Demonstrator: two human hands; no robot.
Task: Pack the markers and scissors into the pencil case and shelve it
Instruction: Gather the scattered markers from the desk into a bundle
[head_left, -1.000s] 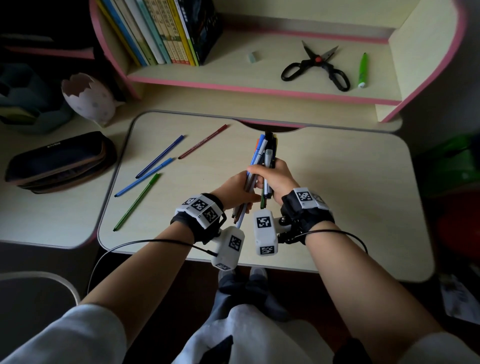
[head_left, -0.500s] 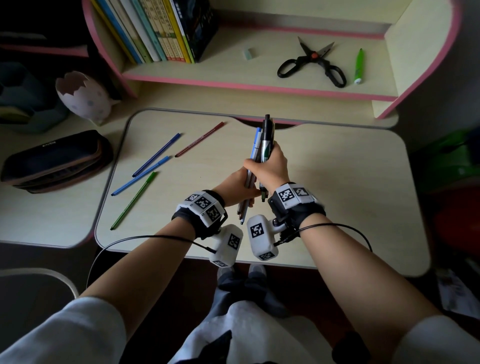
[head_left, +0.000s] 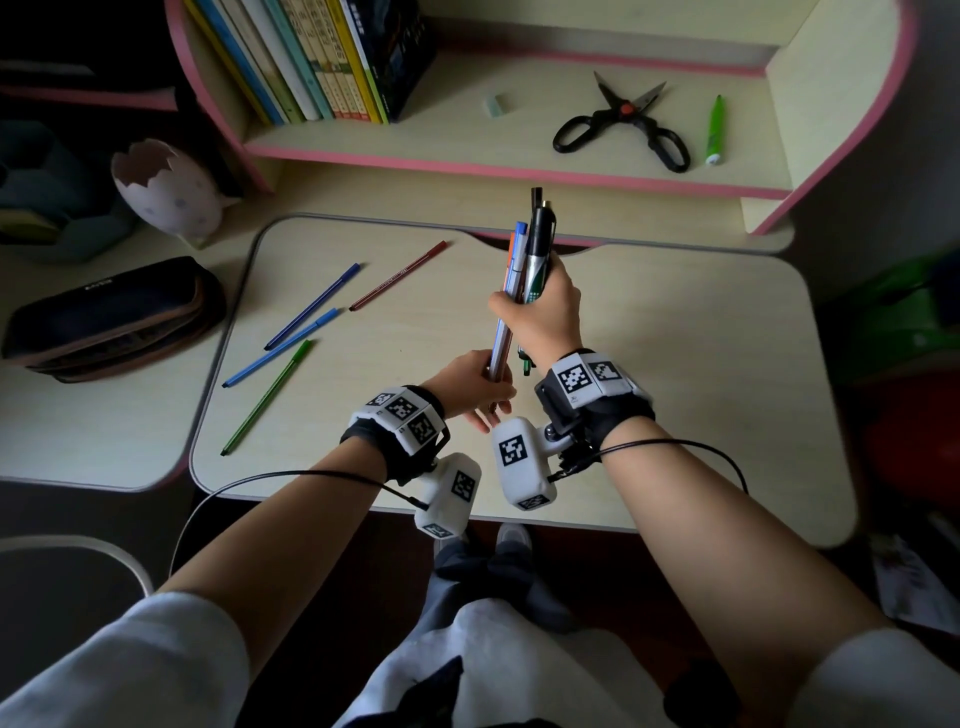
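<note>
Your right hand (head_left: 545, 312) grips a bundle of markers (head_left: 524, 270) upright above the table (head_left: 675, 364). Your left hand (head_left: 467, 379) holds the bundle's lower ends. Scissors (head_left: 621, 122) lie on the shelf (head_left: 467, 150).

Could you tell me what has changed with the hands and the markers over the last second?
The right hand has lifted the bundle of markers higher and stood it more upright; the left hand now only steadies its lower end. The four loose markers, pencil case and scissors have not moved.
</note>
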